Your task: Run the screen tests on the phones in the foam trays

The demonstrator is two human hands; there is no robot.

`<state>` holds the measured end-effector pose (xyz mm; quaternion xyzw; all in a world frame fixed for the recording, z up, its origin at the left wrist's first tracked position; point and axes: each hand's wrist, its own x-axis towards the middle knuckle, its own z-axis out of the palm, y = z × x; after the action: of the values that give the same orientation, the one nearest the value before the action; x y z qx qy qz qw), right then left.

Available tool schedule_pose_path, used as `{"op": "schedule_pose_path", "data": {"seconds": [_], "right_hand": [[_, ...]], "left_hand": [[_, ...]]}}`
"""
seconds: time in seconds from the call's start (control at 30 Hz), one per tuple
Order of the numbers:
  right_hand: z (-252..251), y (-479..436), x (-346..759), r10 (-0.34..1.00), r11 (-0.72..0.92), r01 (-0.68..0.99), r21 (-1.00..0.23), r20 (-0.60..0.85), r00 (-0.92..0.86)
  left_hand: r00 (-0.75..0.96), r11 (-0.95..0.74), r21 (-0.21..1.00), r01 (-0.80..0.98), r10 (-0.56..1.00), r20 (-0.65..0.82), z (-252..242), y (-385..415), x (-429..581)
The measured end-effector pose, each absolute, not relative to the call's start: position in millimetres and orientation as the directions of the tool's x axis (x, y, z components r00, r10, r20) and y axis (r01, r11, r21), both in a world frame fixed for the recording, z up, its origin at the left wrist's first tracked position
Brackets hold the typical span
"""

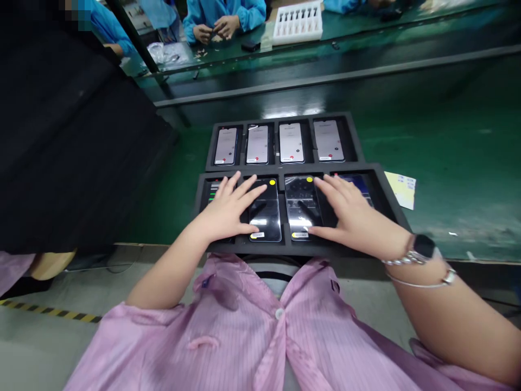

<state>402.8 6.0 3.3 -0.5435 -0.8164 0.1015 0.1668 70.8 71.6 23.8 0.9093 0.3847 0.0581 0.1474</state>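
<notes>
My left hand (226, 209) lies flat with fingers spread, its fingertips on a face-up black smartphone (265, 212) in the near row and over a phone (214, 191) in the outer left slot. My right hand (345, 209) rests the same way, fingers spread, on a glossy smartphone (303, 209) and reaching toward a lit phone (360, 183) in the outer right slot. Both hands partly hide these phones. Several smartphones with pale lit screens (291, 142) stand in a far black foam tray (280, 120), behind the near tray (301, 247).
The trays sit on a green bench (448, 152) with a paper slip (401, 190) to their right. A black panel (73, 136) fills the left side. Beyond a glass partition (325, 62), a co-worker's hands (215, 27) work near a white tray (297, 23).
</notes>
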Motion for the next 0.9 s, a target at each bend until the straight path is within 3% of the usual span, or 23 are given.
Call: {"op": "schedule_pose_path", "data": {"seconds": [0.1,0.27,0.33,0.57,0.77,0.9], "right_hand": [[-6.8,12.5,387.0,0.911,0.408,0.845,-0.344,0.204,-0.357],[14.2,-11.2,385.9,0.873,0.366,0.799,-0.477,0.473,-0.117],[27.9,-25.9,388.0,0.865,0.359,0.805,-0.473,0.493,-0.096],[9.0,-48.3,381.8,0.873,0.406,0.872,-0.274,0.397,-0.282],[-25.1,-52.4,369.2,0.897,0.371,0.914,-0.161,0.315,-0.309],[-28.3,-52.5,366.2,0.898,0.365,0.918,-0.154,0.317,-0.304]], "left_hand": [[0.717,-0.682,0.331,0.652,0.696,0.021,14.2,76.6,84.1],[0.462,-0.689,0.394,0.608,0.711,0.530,31.3,55.4,69.3],[0.380,-0.692,0.402,0.600,0.688,0.619,43.7,40.8,58.9],[0.450,-0.651,0.270,0.709,0.713,0.538,32.6,8.1,48.2],[0.486,-0.565,0.285,0.774,0.819,0.306,-2.4,-1.5,58.9],[0.466,-0.523,0.273,0.808,0.849,0.248,-16.7,-2.8,63.4]]}}
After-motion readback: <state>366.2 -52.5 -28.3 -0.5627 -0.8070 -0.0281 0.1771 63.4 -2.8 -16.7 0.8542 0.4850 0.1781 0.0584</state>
